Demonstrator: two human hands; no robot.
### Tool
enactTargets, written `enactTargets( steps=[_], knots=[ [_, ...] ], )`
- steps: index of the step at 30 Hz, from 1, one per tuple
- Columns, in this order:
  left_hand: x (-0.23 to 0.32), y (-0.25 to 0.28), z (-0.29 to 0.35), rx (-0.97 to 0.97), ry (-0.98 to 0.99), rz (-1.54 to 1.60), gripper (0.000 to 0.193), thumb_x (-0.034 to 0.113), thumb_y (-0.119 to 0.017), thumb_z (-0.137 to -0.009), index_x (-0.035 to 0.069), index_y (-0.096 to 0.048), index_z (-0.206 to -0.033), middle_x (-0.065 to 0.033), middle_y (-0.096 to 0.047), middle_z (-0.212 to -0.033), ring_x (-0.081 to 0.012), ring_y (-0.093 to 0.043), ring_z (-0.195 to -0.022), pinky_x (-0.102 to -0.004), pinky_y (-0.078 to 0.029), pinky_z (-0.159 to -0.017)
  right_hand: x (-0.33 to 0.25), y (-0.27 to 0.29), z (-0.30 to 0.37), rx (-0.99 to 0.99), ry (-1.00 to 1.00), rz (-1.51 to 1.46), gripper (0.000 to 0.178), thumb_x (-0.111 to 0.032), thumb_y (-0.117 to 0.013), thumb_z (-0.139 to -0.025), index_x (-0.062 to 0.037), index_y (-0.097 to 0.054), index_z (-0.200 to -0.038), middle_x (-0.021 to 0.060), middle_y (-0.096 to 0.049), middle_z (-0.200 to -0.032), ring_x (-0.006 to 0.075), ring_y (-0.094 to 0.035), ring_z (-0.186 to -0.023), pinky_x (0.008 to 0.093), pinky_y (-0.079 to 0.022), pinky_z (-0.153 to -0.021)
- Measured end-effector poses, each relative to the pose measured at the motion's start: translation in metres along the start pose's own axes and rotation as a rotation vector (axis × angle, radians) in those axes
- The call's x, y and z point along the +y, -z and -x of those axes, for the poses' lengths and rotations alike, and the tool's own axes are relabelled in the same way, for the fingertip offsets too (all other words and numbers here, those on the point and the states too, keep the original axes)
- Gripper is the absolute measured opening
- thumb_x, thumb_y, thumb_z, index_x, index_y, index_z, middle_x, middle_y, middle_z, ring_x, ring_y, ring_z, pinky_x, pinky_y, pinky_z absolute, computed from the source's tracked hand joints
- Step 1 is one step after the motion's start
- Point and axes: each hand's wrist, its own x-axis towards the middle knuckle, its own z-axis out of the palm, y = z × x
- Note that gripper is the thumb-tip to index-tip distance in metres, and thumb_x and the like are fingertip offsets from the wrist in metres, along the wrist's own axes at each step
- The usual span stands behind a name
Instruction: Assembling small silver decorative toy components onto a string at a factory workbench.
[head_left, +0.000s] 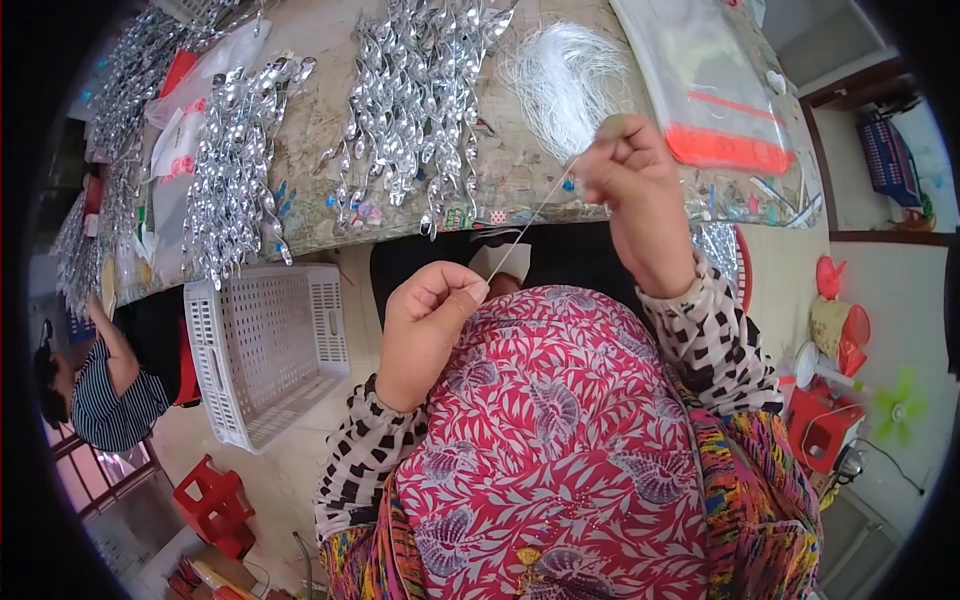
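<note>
A thin pale thread runs taut on a slant between my two hands. My left hand pinches its lower end between thumb and fingertips, in front of the table edge. Higher up, over the table's front edge, my right hand pinches the other end with the fingers curled. Just beyond the right hand lies a loose bundle of white threads on the table. Left of it rest shiny silver twisted strips in a thick row, some hanging at the edge.
More silver strips lie at the left. Clear plastic bags with a red band lie at the right of the worn table. Below stand a white plastic crate, a red stool and a green fan. Another person sits far left.
</note>
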Motion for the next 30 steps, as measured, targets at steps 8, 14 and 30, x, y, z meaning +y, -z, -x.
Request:
enactTargets(
  steps=[8, 14, 30],
  knots=[
    [0.000, -0.007, 0.006, -0.065, -0.037, 0.151, 0.010, 0.005, -0.059, -0.091, -0.002, -0.062, -0.096, -0.0001, -0.063, -0.085, -0.0033, -0.055, -0.076, -0.0187, -0.044, -0.070, -0.015, -0.039, 0.029, -0.472, -0.351, -0.334, 0.021, 0.001, -0.059, -0.086, -0.0041, -0.051, -0.105, 0.0014, -0.060, -0.081, 0.0151, -0.065, -0.083, 0.0245, -0.049, -0.074],
    [0.000, 0.000, 0.008, -0.074, 0.003, 0.041, 0.008, 0.002, -0.058, -0.089, -0.001, -0.062, -0.096, -0.0013, -0.064, -0.089, -0.0060, -0.057, -0.080, -0.0198, -0.046, -0.075, -0.005, -0.029, 0.030, -0.332, -0.367, -0.161, 0.025, -0.007, -0.058, -0.088, -0.0040, -0.051, -0.111, 0.0036, -0.057, -0.101, 0.0131, -0.061, -0.083, 0.0250, -0.047, -0.078],
    [-0.005, 0.010, 0.022, -0.094, -0.091, -0.233, 0.005, 0.001, -0.060, -0.087, -0.002, -0.062, -0.090, 0.0017, -0.061, -0.080, -0.0024, -0.052, -0.071, -0.0178, -0.041, -0.064, 0.003, -0.017, 0.059, -0.858, -0.028, 0.614, 0.017, -0.019, -0.057, -0.093, -0.0039, -0.062, -0.089, 0.0103, -0.054, -0.071, 0.0220, -0.057, -0.071, 0.0332, -0.044, -0.066]
  ],
)
